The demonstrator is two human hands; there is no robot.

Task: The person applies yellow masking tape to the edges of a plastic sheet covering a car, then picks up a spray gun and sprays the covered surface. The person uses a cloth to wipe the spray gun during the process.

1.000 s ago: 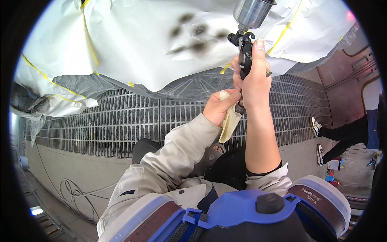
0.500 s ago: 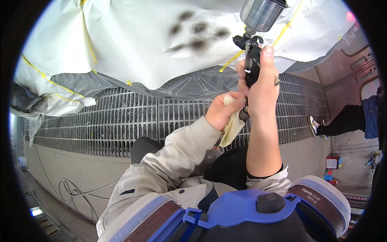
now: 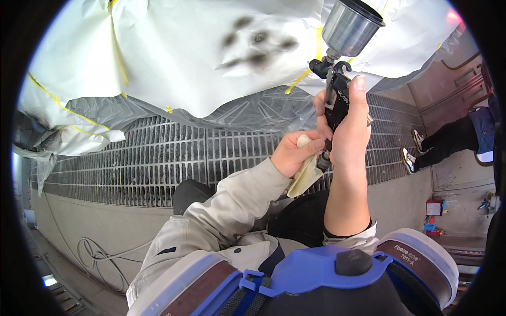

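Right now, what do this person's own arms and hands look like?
The left sleeve is loose, full-length and beige-grey, with a small dark patch. The matching right sleeve sits pushed up, baring the right forearm, with a black inner cuff showing. The left hand and right hand are gloveless; no rings show.

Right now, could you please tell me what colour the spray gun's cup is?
The spray gun's cup is metallic silver, black-rimmed, best seen in the head view.

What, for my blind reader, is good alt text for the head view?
The right hand holds a gravity-feed spray gun, the left hand a pale cloth by the gun's lower end, above floor grating, before white masking paper with dark spots.
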